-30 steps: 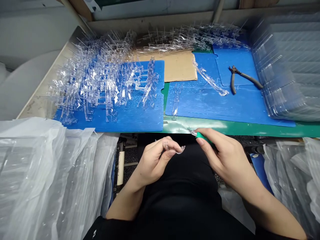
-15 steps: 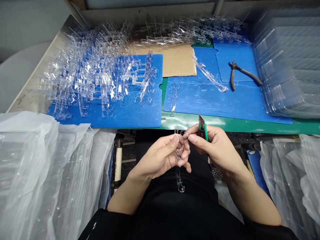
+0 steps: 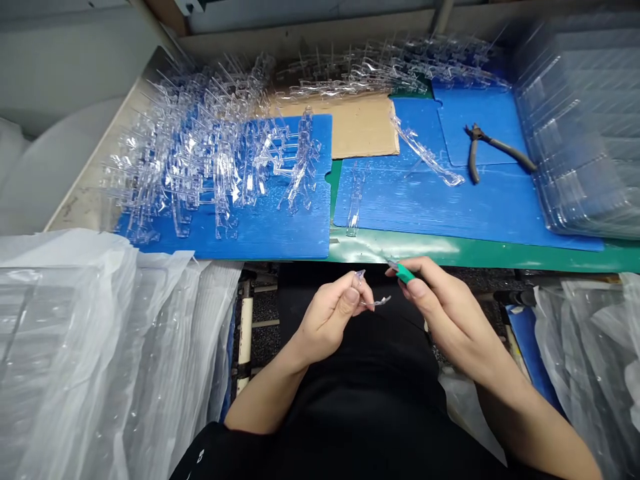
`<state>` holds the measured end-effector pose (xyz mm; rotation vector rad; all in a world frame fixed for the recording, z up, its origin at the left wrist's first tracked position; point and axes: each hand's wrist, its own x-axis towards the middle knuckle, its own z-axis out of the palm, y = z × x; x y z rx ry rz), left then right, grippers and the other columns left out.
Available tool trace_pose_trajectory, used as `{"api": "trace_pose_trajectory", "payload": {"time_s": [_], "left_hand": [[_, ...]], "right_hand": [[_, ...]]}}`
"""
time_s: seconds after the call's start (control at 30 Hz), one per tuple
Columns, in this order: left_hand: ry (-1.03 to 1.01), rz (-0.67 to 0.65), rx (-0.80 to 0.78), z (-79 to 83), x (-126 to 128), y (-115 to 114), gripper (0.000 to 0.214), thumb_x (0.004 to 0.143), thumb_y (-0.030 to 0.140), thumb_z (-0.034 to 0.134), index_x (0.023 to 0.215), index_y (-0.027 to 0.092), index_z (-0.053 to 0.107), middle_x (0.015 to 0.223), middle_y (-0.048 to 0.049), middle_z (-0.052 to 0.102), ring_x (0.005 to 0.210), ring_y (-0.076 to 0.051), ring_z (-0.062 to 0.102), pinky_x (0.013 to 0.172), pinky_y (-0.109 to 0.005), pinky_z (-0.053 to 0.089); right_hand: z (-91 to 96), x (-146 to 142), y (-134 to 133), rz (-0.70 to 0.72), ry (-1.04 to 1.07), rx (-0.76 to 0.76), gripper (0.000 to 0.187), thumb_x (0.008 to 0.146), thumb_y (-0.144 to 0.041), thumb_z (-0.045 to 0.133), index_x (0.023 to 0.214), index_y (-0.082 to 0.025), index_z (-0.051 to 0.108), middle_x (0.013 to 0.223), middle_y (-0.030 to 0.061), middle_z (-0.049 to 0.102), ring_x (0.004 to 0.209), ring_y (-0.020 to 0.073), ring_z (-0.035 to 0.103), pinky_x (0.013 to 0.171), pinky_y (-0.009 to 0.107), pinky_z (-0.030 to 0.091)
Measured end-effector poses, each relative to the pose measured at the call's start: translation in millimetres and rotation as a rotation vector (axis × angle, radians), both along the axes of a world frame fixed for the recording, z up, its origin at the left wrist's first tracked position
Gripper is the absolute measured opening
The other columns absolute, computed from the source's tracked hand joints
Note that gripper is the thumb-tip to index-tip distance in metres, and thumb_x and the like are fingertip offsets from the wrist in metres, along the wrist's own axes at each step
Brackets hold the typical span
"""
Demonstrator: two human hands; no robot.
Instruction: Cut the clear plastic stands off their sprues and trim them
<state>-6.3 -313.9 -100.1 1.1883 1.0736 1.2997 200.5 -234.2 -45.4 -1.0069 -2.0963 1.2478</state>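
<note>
My left hand is closed in a pinch on a small clear plastic part, held over my lap just below the bench edge. My right hand is wrapped round a green-handled knife whose blade tip points left toward the part. The two hands are a few centimetres apart. A big heap of clear plastic parts lies on a blue board on the left of the bench.
Grey-handled pliers lie on the right blue sheet. Stacked clear trays stand at the far right, cardboard at the back middle. Loose clear parts lie on the sheets. Plastic bags flank my lap.
The clear part hung upright with both hands touching it; now my left hand holds it turned flat, and my right hand has drawn slightly away with the knife.
</note>
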Motion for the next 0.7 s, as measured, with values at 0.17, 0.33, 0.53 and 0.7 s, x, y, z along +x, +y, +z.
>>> {"api": "trace_pose_trajectory", "payload": {"time_s": [0.17, 0.33, 0.53, 0.7], "left_hand": [[0.042, 0.011, 0.037, -1.9, 1.9, -3.3, 0.045, 0.114, 0.052, 0.046, 0.094, 0.018, 0.069, 0.085, -0.0068, 0.061, 0.072, -0.016, 0.053, 0.066, -0.032, 0.047], [-0.285, 0.012, -0.114, 8.9, 7.4, 6.6, 0.032, 0.109, 0.045, 0.057, 0.123, 0.019, 0.069, 0.089, -0.0059, 0.062, 0.081, -0.018, 0.062, 0.082, -0.039, 0.06], [-0.562, 0.07, -0.279, 25.6, 5.6, 27.8, 0.037, 0.107, 0.029, 0.061, 0.143, 0.023, 0.059, 0.128, -0.0131, 0.071, 0.124, -0.029, 0.073, 0.102, -0.052, 0.067], [-0.479, 0.09, -0.239, 26.1, 3.7, 29.0, 0.032, 0.112, 0.032, 0.057, 0.142, 0.023, 0.059, 0.139, -0.0156, 0.072, 0.138, -0.036, 0.069, 0.107, -0.061, 0.065]], "right_hand": [[-1.9, 4.9, -8.8, 0.085, -0.023, 0.213, 0.018, 0.117, -0.025, 0.049, 0.128, -0.024, 0.063, 0.104, 0.0054, 0.07, 0.088, 0.0189, 0.067, 0.079, 0.032, 0.05], [-6.5, 1.3, -7.7, -0.019, 0.071, 0.046, 0.01, 0.11, -0.033, 0.066, 0.116, -0.025, 0.066, 0.105, 0.0042, 0.074, 0.09, 0.0194, 0.071, 0.081, 0.031, 0.055], [-21.0, 0.8, -8.6, -0.182, 0.193, -0.174, 0.012, 0.107, -0.037, 0.07, 0.111, -0.025, 0.07, 0.097, 0.0016, 0.069, 0.082, 0.0167, 0.065, 0.074, 0.029, 0.053], [-24.5, 8.1, -12.1, -0.2, 0.24, -0.313, 0.022, 0.112, -0.046, 0.061, 0.116, -0.026, 0.069, 0.081, -0.0019, 0.051, 0.063, 0.0135, 0.044, 0.056, 0.028, 0.037]]}}
